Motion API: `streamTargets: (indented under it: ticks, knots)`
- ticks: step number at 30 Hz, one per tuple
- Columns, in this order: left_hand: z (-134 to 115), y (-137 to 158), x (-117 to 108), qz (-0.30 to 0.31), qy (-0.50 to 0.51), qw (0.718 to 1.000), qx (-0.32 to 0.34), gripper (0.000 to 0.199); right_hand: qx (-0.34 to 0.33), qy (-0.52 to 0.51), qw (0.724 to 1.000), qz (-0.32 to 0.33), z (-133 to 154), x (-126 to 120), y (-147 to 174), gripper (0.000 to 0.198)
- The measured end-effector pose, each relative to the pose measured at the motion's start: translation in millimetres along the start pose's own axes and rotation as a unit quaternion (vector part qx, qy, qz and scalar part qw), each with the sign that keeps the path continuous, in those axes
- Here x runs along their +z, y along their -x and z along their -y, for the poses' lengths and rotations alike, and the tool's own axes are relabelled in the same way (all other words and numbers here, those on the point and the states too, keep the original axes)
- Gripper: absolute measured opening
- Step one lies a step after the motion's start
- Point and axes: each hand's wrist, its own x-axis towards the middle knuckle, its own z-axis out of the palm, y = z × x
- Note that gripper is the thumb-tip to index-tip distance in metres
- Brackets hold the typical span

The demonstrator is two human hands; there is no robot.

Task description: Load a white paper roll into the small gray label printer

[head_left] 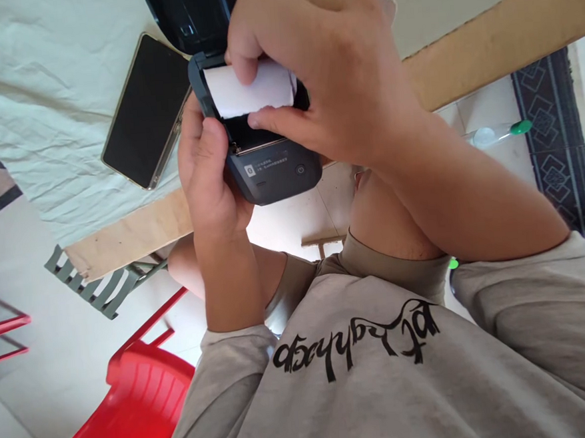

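A small black label printer [275,175] is held up in front of me with its lid [193,19] swung open. My left hand [211,164] is closed around the printer's left side, thumb on the edge of the body. In the paper bay lies a white paper roll [234,96]. My right hand [321,57] reaches over from the right and grips the roll, with a finger on top and the thumb at its lower edge. The roll's right end is partly hidden by that hand.
A phone [147,109] lies on the pale cloth [57,82] covering the table, left of the printer. The table's wooden edge [133,233] runs below. A red plastic chair [135,403] stands lower left. A plastic bottle with a green cap [497,134] is at the right.
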Motion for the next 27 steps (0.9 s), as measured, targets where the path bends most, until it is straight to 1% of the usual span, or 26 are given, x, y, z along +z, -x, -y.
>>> streamTargets:
  ticks: [2,4,8,11,13,14,16,18,19,20,21,23,24,25,27]
  knots:
    - [-9,1,8,0.013,0.008,1.0,0.005,0.083,0.02,-0.01,0.999,0.033,2,-1,0,0.036]
    - [-18,1,15,0.016,0.016,1.0,0.008,0.075,0.029,-0.015,0.998,0.047,1,-3,-1,0.037]
    - [-34,1,29,0.006,0.046,0.999,-0.024,0.069,0.014,-0.003,1.0,0.026,3,-9,1,0.047]
    - [-45,3,40,-0.016,0.068,0.996,-0.057,0.058,-0.002,0.001,1.0,0.016,8,-12,6,0.058]
    - [-45,5,43,-0.014,0.082,0.995,-0.05,0.055,-0.028,-0.009,0.999,0.02,10,-9,10,0.062]
    - [-42,5,42,-0.003,0.092,0.995,-0.035,0.059,-0.045,-0.016,0.999,0.023,10,-7,12,0.064]
    - [-28,5,35,0.031,0.087,0.995,0.029,0.082,-0.078,-0.024,0.996,0.031,8,-3,16,0.063]
    - [-10,4,23,0.036,0.058,0.996,0.05,0.086,-0.101,-0.03,0.994,0.027,4,0,21,0.06]
    - [0,2,16,0.048,0.043,0.996,0.062,0.096,-0.108,-0.036,0.993,0.009,2,-1,24,0.06]
    - [8,0,8,0.055,0.025,0.997,0.057,0.104,-0.114,-0.045,0.992,-0.02,-1,-2,26,0.061]
    - [16,-2,2,0.049,0.006,0.998,0.049,0.112,-0.114,-0.057,0.99,-0.057,-4,-3,29,0.061]
    - [29,-7,-8,0.045,-0.017,0.998,0.045,0.128,-0.098,-0.075,0.983,-0.136,-9,-6,33,0.056]
    - [34,-10,-11,0.048,-0.016,0.997,0.057,0.134,-0.086,-0.076,0.98,-0.162,-11,-7,34,0.055]
    - [39,-12,-13,0.062,-0.008,0.995,0.074,0.14,-0.061,-0.081,0.979,-0.175,-13,-7,34,0.055]
    - [45,-16,-16,0.093,0.014,0.989,0.118,0.147,0.033,-0.177,0.967,-0.183,-17,-4,30,0.06]
